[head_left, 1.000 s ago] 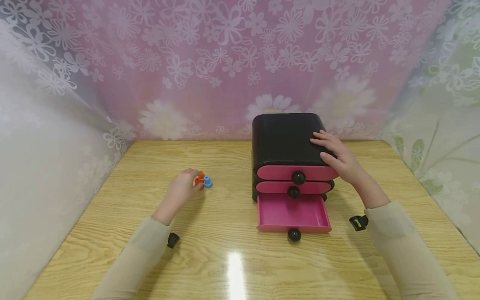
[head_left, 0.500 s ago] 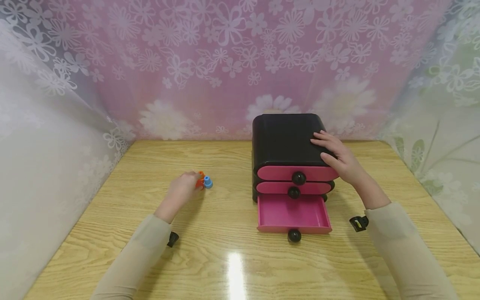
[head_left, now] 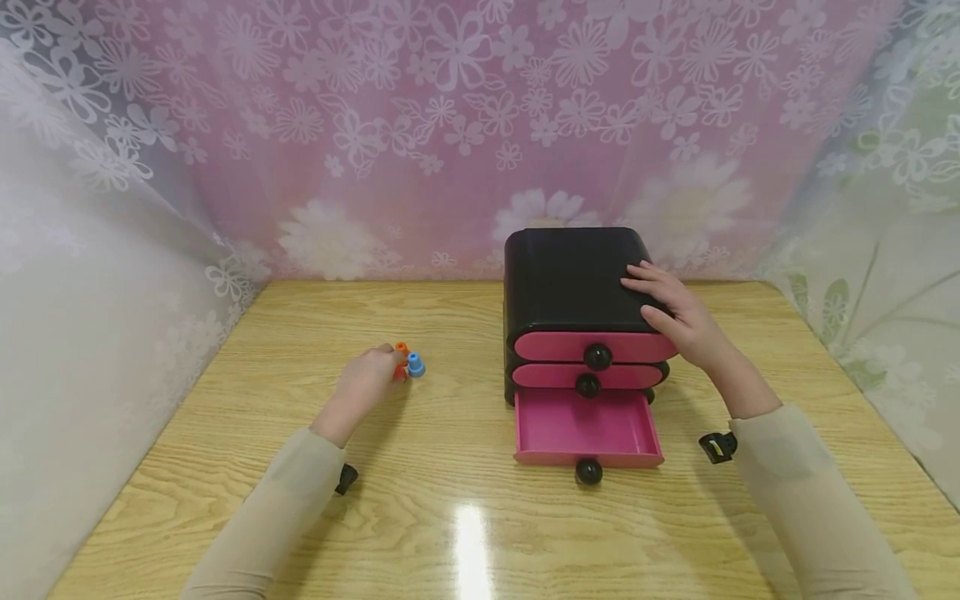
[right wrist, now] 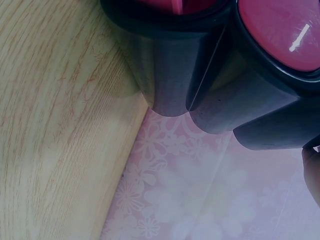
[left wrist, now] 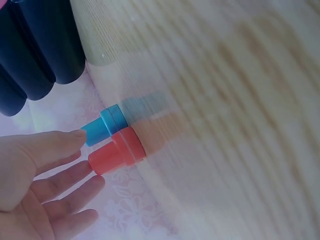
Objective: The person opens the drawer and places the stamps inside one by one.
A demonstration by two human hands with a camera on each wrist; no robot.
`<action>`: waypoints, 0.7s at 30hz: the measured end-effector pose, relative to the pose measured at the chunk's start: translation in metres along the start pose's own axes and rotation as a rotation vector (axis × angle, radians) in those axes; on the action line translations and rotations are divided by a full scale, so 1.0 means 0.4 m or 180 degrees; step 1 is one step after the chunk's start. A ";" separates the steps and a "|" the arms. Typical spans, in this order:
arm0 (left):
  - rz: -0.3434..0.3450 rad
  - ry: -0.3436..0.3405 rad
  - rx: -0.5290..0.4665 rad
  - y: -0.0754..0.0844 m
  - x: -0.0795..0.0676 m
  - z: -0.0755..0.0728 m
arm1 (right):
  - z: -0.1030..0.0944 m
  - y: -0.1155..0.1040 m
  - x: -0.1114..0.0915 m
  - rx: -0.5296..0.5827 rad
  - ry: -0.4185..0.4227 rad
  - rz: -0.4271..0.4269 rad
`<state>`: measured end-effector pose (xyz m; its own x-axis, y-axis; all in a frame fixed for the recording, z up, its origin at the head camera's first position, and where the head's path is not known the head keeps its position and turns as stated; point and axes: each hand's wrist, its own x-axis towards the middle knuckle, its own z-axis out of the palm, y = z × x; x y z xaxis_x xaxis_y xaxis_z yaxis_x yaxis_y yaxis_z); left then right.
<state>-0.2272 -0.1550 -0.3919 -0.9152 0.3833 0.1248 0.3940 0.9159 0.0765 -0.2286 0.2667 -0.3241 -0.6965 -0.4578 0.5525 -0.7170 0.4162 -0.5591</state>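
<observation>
My left hand (head_left: 365, 385) is at a small cluster of stepped plastic cones on the left of the table. One cone is blue (head_left: 416, 365), one orange (head_left: 402, 347), one red (head_left: 401, 374). In the left wrist view the thumb tip lies by the narrow end of the blue cone (left wrist: 105, 124). A loosely extended finger meets the narrow end of the red cone (left wrist: 118, 151); the orange one cannot be made out there. My right hand (head_left: 678, 321) rests with spread fingers on the right top edge of a black drawer cabinet (head_left: 573, 275).
The cabinet has pink drawer fronts with black knobs. Its bottom drawer (head_left: 585, 423) is pulled out toward me, and the upper two are closed. Black clip-like pieces (head_left: 717, 447) show beside both sleeves. A floral curtain (head_left: 420, 125) hangs behind the wooden table (head_left: 450, 517).
My left hand has shifted slightly among the cones, and the red cone now shows nearer the front of the cluster. My right hand and the cabinet have stayed put.
</observation>
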 end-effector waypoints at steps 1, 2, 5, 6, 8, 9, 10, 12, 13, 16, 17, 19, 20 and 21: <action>0.0004 -0.0002 0.0008 0.001 0.000 0.000 | 0.000 0.001 0.000 -0.0002 0.0000 0.0002; 0.0010 0.0001 0.0017 0.001 0.000 0.000 | 0.000 0.002 -0.001 -0.0005 0.0001 0.0001; 0.0016 0.0025 0.0009 0.002 0.000 0.001 | -0.001 0.004 -0.001 -0.0027 -0.0011 0.0006; 0.0015 0.0036 0.0000 0.002 0.000 0.002 | -0.001 0.006 -0.001 -0.0026 -0.0010 0.0005; 0.0021 0.0059 -0.0020 0.001 0.000 0.004 | -0.001 0.008 -0.002 -0.0026 -0.0012 0.0008; 0.0019 0.0062 -0.0033 0.000 0.000 0.005 | -0.001 0.009 -0.002 -0.0028 -0.0014 0.0011; 0.0020 0.0064 -0.0039 0.000 0.001 0.005 | -0.001 0.010 -0.002 -0.0034 -0.0018 0.0015; 0.0022 0.0043 -0.0016 -0.001 0.002 0.007 | -0.001 0.010 -0.002 -0.0035 -0.0023 0.0018; 0.0025 0.0027 0.0005 -0.002 0.002 0.008 | -0.001 0.009 -0.002 -0.0035 -0.0027 0.0018; 0.0027 -0.0036 0.0068 -0.002 0.005 0.008 | -0.001 0.008 -0.001 -0.0024 -0.0024 0.0005; 0.0025 -0.0057 0.0083 -0.002 0.006 0.008 | -0.001 0.007 -0.001 -0.0015 -0.0022 0.0001; 0.0020 -0.0088 0.0097 -0.001 0.007 0.007 | -0.001 0.006 0.000 -0.0012 -0.0018 -0.0008; 0.0011 -0.0105 0.0097 0.000 0.007 0.007 | -0.001 0.006 0.000 -0.0014 -0.0017 -0.0009; -0.0003 -0.0120 0.0091 0.000 0.007 0.007 | -0.002 0.006 0.000 -0.0018 -0.0016 -0.0009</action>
<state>-0.2301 -0.1535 -0.3942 -0.9183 0.3862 0.0874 0.3912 0.9191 0.0483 -0.2302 0.2682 -0.3251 -0.6944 -0.4629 0.5509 -0.7191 0.4193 -0.5542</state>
